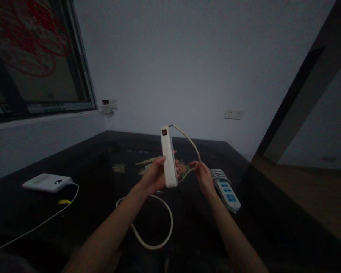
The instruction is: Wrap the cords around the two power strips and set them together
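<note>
While the left fingers [160, 161] grasp a white power strip [168, 159], the right fingers [198, 166] pinch its cord [193, 144]; beyond the strip, lettering [138, 151] on the worktop [194, 227] is illegible.

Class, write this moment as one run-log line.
Left hand: holds white power strip | right hand: grips its cord | dark table: second strip, white device

Home room, seemingly: red-decorated window [42, 60], wall sockets [233, 114], flower-patterned table [88, 159]
</note>
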`<state>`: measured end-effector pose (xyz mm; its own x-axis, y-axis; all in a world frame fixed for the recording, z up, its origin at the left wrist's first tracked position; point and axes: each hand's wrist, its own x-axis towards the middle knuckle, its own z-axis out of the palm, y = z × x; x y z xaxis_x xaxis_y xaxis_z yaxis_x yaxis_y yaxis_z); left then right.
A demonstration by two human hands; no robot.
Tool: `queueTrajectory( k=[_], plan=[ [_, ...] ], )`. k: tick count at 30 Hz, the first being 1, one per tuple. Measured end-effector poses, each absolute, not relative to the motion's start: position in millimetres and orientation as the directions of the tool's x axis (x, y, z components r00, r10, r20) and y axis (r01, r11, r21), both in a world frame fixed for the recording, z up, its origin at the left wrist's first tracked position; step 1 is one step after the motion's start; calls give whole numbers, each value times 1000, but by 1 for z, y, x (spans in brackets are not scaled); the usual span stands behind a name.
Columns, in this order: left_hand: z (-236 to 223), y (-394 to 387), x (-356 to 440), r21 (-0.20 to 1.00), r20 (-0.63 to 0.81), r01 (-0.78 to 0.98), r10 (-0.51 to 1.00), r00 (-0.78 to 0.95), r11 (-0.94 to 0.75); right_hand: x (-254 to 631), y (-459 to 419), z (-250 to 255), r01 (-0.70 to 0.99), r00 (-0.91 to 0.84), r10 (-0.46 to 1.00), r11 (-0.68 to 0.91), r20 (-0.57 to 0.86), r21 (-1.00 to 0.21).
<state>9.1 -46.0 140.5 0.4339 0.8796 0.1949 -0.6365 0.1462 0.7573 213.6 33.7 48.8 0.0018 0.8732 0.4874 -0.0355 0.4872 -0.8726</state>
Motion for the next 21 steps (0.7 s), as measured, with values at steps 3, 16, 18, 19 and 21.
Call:
queueTrajectory(
  k=[3,16,18,19,21],
  plan=[
    [134,-48,0,728,264,-675,862,432,116,212,31,56,-252,140,883,470,448,-846],
    [131,-49,-17,894,382,-353,882,276,-277,220,13,90,227,10,922,375,387,-899],
    [131,-50,-19,908,380,-313,859,343,-277,221,16,96,319,-32,905,412,425,-853],
    [131,-50,-20,916,375,-294,845,381,-274,221,18,99,353,-47,895,430,443,-831],
    [129,-52,-21,930,351,-268,818,455,-250,220,21,106,404,-64,874,464,481,-789]
  ],
)
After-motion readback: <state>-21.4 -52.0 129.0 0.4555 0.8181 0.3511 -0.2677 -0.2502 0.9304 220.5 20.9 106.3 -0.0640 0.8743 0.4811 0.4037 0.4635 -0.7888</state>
